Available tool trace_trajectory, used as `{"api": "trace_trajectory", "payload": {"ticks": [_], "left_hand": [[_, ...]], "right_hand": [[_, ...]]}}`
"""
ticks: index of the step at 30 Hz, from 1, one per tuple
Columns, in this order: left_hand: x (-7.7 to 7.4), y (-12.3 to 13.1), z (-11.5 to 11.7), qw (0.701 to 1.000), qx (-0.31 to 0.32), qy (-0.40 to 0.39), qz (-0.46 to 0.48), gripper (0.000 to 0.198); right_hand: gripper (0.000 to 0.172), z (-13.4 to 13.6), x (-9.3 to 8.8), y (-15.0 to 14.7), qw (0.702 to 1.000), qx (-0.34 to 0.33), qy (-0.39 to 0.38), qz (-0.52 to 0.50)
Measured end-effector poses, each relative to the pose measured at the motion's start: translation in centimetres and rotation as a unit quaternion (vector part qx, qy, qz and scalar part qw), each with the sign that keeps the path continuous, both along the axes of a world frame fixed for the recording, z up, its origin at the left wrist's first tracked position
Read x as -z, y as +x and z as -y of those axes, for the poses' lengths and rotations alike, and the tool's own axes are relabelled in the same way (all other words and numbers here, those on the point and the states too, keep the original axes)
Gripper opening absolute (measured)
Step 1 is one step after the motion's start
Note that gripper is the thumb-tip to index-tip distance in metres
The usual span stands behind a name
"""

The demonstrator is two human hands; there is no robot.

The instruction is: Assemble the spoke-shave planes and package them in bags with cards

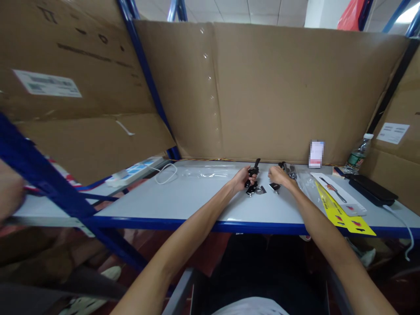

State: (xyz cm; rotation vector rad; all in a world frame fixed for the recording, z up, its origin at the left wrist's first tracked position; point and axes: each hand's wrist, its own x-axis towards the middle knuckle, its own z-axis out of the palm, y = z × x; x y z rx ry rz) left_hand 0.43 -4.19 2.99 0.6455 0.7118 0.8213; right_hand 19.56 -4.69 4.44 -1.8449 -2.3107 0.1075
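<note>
The left hand (pixel 242 177) grips an irregular black piece (pixel 254 170), narrow tip jutting upward; the right hand (pixel 278 175) curls, contents impossible to tell.

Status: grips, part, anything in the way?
Left grip closed around black piece. Right grip curled, contents unclear. Possibly in the way: small parts on table, close to both.

Cardboard walls (pixel 278 87), blue posts (pixel 145 65), reddish floor (pixel 217 247), tiled ceiling (pixel 229 9).
</note>
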Motion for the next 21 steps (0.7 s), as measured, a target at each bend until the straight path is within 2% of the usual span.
{"api": "trace_trajectory", "payload": {"ticks": [2,5,7,10,12,13,15,21], "left_hand": [[0.0,0.1,0.0,1.0,0.008,0.003,-0.002,0.04],[0.0,0.2,0.0,1.0,0.026,0.006,-0.002,0.044],[0.0,0.2,0.1,0.999,0.035,0.008,-0.004,0.045],[0.1,0.2,0.1,0.999,0.042,0.008,-0.006,0.044],[0.2,0.2,0.1,0.999,0.05,0.004,-0.006,0.043],[0.2,0.2,0.0,0.998,0.057,0.003,-0.005,0.043],[0.3,0.3,0.0,0.997,0.072,0.004,-0.003,0.044],[0.3,0.7,0.4,0.995,0.095,0.022,-0.023,0.047]], "right_hand": [[0.022,-0.4,-0.3,0.2,0.999,0.007,0.026,-0.044],[0.02,-0.8,-0.8,0.3,0.98,0.025,0.05,-0.188],[0.018,-1.1,-1.0,0.3,0.949,0.026,0.041,-0.312],[0.009,-1.3,-0.9,0.0,0.876,-0.012,0.021,-0.482],[0.013,-1.5,-0.6,-0.4,0.842,-0.045,0.007,-0.538],[0.017,-1.5,-0.4,-0.6,0.837,-0.059,0.004,-0.544],[0.019,-1.5,0.1,-1.1,0.848,-0.08,0.012,-0.524],[0.02,-0.8,0.9,-2.4,0.912,-0.125,0.106,-0.377]]}}
